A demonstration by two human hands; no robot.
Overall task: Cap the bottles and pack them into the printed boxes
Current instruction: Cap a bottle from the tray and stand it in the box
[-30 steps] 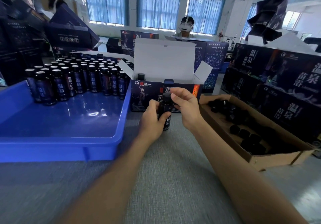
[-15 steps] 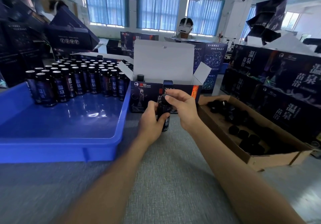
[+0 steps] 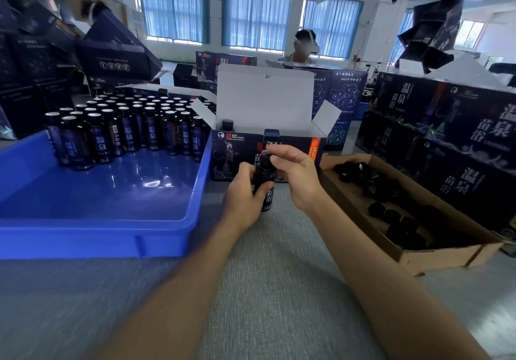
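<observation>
A dark labelled bottle stands upright on the grey table in front of the open printed box. My left hand grips the bottle's body. My right hand pinches the black cap on the bottle's neck. One capped bottle stands inside the box at its left end. Several uncapped bottles stand in rows at the back of the blue tray. Loose black caps lie in the cardboard tray on the right.
Stacks of dark printed boxes rise at the right and at the far left. A person wearing a headset sits behind the box. Grey table surface spreads in front of me.
My hands and the bottle stay in nearly the same place. The fingers of my right hand have shifted slightly on the cap.
</observation>
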